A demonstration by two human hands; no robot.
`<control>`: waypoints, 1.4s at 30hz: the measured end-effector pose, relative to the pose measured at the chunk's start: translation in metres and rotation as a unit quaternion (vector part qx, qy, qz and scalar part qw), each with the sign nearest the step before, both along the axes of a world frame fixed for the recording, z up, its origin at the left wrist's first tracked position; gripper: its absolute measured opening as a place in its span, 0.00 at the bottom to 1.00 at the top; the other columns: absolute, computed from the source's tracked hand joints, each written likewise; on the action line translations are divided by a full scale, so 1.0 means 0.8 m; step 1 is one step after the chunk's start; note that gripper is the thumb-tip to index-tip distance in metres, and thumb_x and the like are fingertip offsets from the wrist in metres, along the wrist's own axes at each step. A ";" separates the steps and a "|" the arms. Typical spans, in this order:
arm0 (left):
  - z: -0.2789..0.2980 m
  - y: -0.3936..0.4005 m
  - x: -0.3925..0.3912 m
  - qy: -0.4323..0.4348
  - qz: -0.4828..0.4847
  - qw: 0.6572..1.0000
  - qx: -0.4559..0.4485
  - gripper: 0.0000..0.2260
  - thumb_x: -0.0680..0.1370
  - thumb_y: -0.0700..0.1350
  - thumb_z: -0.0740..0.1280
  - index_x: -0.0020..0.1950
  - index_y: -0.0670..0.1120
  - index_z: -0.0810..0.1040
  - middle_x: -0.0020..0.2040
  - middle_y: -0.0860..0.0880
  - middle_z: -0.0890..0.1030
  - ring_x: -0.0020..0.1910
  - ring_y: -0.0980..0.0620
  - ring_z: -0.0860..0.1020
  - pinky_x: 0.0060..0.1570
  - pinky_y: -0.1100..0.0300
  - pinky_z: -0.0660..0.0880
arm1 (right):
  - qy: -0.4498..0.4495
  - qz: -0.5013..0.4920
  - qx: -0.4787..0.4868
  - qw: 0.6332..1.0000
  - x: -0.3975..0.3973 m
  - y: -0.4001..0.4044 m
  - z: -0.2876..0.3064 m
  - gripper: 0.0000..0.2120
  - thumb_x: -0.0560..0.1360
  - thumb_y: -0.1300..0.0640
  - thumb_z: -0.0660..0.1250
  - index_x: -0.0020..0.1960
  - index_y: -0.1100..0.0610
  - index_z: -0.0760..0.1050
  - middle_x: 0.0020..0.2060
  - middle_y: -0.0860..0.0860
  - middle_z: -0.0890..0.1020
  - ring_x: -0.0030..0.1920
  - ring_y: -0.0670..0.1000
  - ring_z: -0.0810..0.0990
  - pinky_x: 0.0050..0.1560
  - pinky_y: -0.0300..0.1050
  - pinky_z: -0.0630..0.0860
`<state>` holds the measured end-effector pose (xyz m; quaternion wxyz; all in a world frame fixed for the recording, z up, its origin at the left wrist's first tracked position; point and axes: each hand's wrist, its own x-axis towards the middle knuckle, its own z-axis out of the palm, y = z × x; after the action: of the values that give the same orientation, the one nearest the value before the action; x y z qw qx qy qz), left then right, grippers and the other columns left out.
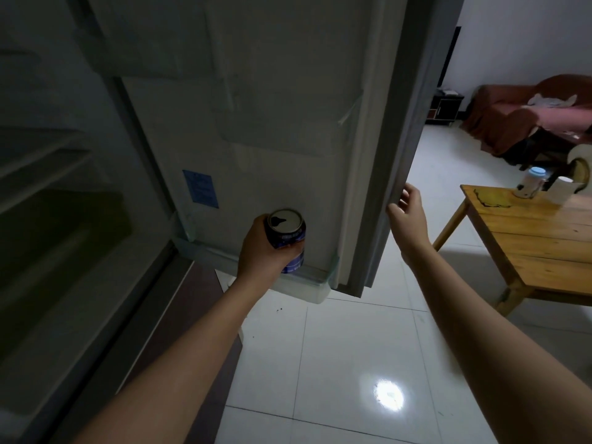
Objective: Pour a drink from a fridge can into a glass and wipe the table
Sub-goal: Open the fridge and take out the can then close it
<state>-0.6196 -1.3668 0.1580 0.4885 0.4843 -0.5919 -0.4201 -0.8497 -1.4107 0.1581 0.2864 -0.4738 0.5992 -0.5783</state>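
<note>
A dark blue drink can (287,233) with a silver top stands upright in my left hand (261,248), whose fingers wrap around its side. It is just above the bottom shelf of the open fridge door (272,123). My right hand (407,216) is at the door's outer edge, thumb and fingers around the grey rim. Far right, a wooden table (538,238) carries a jar with a light blue lid (530,185), a white cup (562,189) and a paper roll (578,158). No glass is clearly visible.
The dark fridge interior (64,187) with its shelves fills the left side. White floor tiles (352,347) lie below and between the door and the table. A reddish sofa (528,113) and a small dark cabinet (445,108) stand at the back right.
</note>
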 end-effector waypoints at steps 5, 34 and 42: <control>-0.005 0.014 0.005 -0.010 0.067 0.998 0.005 0.28 0.59 0.50 0.75 0.55 0.50 0.69 0.54 0.49 0.78 0.55 0.49 0.77 0.56 0.53 0.74 | 0.020 -0.006 -0.013 1.000 0.008 0.026 -0.003 0.20 0.79 0.62 0.58 0.69 0.58 0.61 0.66 0.55 0.71 0.63 0.50 0.70 0.57 0.40 0.69; -0.011 0.237 0.141 -0.031 0.267 0.963 -0.011 0.26 0.65 0.36 0.75 0.59 0.46 0.70 0.57 0.48 0.76 0.56 0.52 0.73 0.58 0.56 0.70 | 0.102 0.075 -0.128 0.984 0.162 0.230 -0.023 0.16 0.78 0.64 0.60 0.65 0.60 0.68 0.53 0.57 0.79 0.50 0.49 0.76 0.53 0.41 0.73; -0.011 0.312 0.205 -0.061 0.290 0.955 -0.012 0.28 0.66 0.38 0.76 0.63 0.42 0.69 0.58 0.47 0.76 0.56 0.53 0.74 0.53 0.61 0.69 | 0.089 0.081 -0.133 0.984 0.235 0.280 -0.022 0.17 0.76 0.63 0.63 0.65 0.61 0.70 0.57 0.57 0.79 0.56 0.53 0.78 0.59 0.42 0.73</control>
<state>-0.4556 -1.1174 0.1490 0.5577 0.6541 -0.4599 -0.2229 -0.6619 -1.1868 0.1405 0.2117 -0.6042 0.4997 -0.5835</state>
